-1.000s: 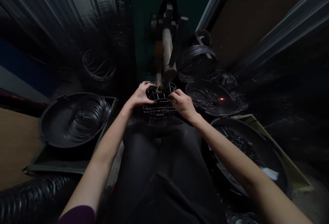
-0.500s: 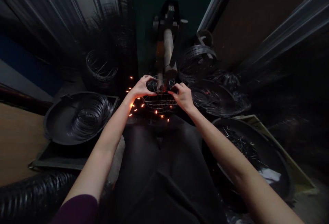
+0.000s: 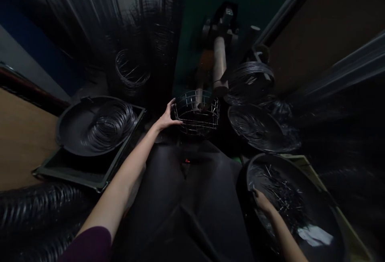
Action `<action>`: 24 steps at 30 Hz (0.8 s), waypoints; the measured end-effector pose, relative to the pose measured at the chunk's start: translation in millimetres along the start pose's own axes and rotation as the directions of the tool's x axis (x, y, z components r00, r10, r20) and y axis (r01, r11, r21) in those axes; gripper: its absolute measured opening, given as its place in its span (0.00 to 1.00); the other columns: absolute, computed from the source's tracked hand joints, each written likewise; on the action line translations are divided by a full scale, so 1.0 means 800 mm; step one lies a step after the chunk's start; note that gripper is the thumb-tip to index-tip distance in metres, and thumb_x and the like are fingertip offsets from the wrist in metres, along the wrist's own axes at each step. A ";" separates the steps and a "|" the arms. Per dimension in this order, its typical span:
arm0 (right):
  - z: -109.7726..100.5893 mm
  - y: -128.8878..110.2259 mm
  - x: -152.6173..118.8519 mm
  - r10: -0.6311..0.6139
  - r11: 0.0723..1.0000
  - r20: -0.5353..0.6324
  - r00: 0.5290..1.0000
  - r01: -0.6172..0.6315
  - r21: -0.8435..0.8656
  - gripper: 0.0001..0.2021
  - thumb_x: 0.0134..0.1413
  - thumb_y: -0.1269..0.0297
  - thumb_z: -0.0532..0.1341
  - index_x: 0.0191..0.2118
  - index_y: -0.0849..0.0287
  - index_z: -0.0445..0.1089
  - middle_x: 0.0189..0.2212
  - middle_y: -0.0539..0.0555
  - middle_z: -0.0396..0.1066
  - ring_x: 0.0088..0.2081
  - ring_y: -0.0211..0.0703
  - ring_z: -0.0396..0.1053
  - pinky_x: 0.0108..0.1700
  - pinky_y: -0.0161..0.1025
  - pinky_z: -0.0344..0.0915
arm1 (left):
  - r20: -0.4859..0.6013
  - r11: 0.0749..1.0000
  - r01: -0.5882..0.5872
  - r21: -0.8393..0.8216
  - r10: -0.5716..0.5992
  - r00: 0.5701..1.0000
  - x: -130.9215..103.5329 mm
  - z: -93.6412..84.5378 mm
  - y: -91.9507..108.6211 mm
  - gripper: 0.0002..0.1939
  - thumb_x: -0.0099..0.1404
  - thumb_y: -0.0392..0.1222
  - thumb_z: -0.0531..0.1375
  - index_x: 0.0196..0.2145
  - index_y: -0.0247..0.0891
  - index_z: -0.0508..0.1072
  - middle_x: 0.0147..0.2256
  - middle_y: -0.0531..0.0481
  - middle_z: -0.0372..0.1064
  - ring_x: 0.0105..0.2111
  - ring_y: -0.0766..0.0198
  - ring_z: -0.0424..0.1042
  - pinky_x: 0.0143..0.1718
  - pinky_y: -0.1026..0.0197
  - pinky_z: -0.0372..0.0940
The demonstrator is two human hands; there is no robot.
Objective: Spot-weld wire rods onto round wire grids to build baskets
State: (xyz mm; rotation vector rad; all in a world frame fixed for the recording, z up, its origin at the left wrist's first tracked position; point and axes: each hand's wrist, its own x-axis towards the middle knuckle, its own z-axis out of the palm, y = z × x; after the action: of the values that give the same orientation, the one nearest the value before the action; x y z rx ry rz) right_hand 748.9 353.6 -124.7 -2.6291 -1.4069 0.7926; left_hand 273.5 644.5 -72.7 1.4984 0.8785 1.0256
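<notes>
Left hand point(image 3: 166, 120) holding wire basket point(image 3: 197, 122), apparently

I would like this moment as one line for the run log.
left hand: holding wire basket | right hand: at pan of short metal pieces | red glow: over lap

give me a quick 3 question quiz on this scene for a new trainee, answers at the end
1. Which hand is holding the wire basket?
2. True or false: the crumpled white piece lies inside the wire basket.
3. The right hand is at:
a) the wire basket
b) the pan with short wire pieces
c) the coiled wire in the left-side pan

Key: 1. The left hand. 2. False; it lies in the pan with the short wire pieces. 3. b
</notes>
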 end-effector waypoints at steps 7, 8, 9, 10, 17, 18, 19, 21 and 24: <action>-0.012 -0.020 0.002 0.038 0.997 -0.036 0.999 -0.035 0.065 0.07 0.37 0.62 0.61 0.23 0.56 0.74 0.27 0.59 0.77 0.36 0.56 0.76 0.40 0.44 0.70 | -0.012 0.993 0.091 -0.075 -0.092 0.996 0.000 -0.003 0.006 0.69 0.40 0.51 0.76 0.69 0.49 0.37 0.67 0.33 0.43 0.69 0.38 0.43 0.65 0.33 0.43; -0.015 -0.023 0.008 0.033 0.996 -0.055 0.998 -0.028 0.089 0.08 0.38 0.59 0.61 0.25 0.56 0.75 0.28 0.59 0.77 0.37 0.56 0.76 0.41 0.43 0.70 | -0.009 0.993 0.089 -0.075 -0.090 0.996 0.000 -0.004 0.006 0.70 0.39 0.51 0.76 0.69 0.49 0.36 0.67 0.33 0.43 0.69 0.39 0.43 0.65 0.33 0.43; -0.017 -0.026 0.015 0.029 0.993 -0.071 0.997 -0.021 0.118 0.11 0.40 0.57 0.61 0.27 0.57 0.76 0.29 0.59 0.77 0.38 0.55 0.76 0.41 0.43 0.70 | -0.007 0.993 0.089 -0.071 -0.090 0.996 0.000 -0.005 0.006 0.70 0.39 0.51 0.76 0.69 0.50 0.36 0.67 0.33 0.42 0.69 0.39 0.43 0.65 0.33 0.44; -0.018 -0.029 0.022 0.029 0.989 -0.085 0.996 -0.016 0.147 0.13 0.41 0.55 0.61 0.29 0.59 0.77 0.30 0.59 0.77 0.38 0.54 0.76 0.41 0.43 0.70 | -0.005 0.994 0.091 -0.065 -0.092 0.996 0.000 -0.005 0.006 0.70 0.39 0.50 0.76 0.69 0.50 0.36 0.67 0.33 0.42 0.69 0.39 0.43 0.65 0.33 0.44; -0.011 -0.028 0.028 0.140 0.963 -0.221 0.965 -0.081 0.257 0.26 0.54 0.50 0.51 0.41 0.67 0.76 0.39 0.67 0.77 0.46 0.54 0.74 0.44 0.41 0.71 | 0.008 0.996 0.094 -0.011 -0.094 0.996 0.004 -0.007 0.002 0.69 0.41 0.51 0.76 0.68 0.51 0.35 0.67 0.34 0.43 0.69 0.39 0.43 0.64 0.33 0.47; -0.012 -0.024 0.025 0.169 0.963 -0.244 0.955 -0.106 0.249 0.27 0.56 0.51 0.49 0.43 0.68 0.75 0.41 0.69 0.76 0.48 0.56 0.73 0.47 0.44 0.70 | 0.006 0.996 0.089 -0.016 -0.089 0.996 0.004 -0.007 0.000 0.69 0.41 0.51 0.76 0.68 0.51 0.36 0.67 0.34 0.43 0.69 0.39 0.43 0.64 0.34 0.47; -0.012 -0.020 0.023 0.192 0.963 -0.257 0.947 -0.132 0.233 0.27 0.56 0.53 0.47 0.44 0.69 0.75 0.43 0.71 0.75 0.50 0.58 0.72 0.49 0.46 0.69 | 0.001 0.996 0.082 -0.027 -0.082 0.997 0.005 -0.007 -0.002 0.68 0.40 0.51 0.76 0.68 0.52 0.36 0.67 0.35 0.43 0.69 0.40 0.43 0.64 0.34 0.47; -0.011 -0.015 0.018 0.212 0.968 -0.232 0.949 -0.171 0.185 0.23 0.53 0.55 0.50 0.40 0.66 0.76 0.41 0.70 0.76 0.48 0.60 0.72 0.50 0.50 0.68 | -0.018 0.996 0.067 -0.059 -0.068 0.998 0.005 -0.007 -0.006 0.68 0.40 0.50 0.76 0.68 0.53 0.37 0.67 0.35 0.44 0.68 0.40 0.45 0.64 0.33 0.48; -0.004 -0.013 0.007 0.182 0.980 -0.116 0.977 -0.169 0.107 0.12 0.44 0.57 0.58 0.27 0.58 0.76 0.30 0.62 0.77 0.38 0.56 0.76 0.41 0.43 0.70 | -0.068 0.992 0.049 -0.115 -0.057 0.996 0.005 -0.003 -0.010 0.69 0.38 0.48 0.77 0.67 0.56 0.37 0.65 0.37 0.47 0.67 0.41 0.50 0.63 0.33 0.49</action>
State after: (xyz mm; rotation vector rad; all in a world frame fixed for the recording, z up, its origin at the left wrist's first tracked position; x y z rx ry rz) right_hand 744.6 364.8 -121.4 -2.7026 -1.0897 0.6779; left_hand 272.6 650.5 -79.9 1.3435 0.8908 1.0779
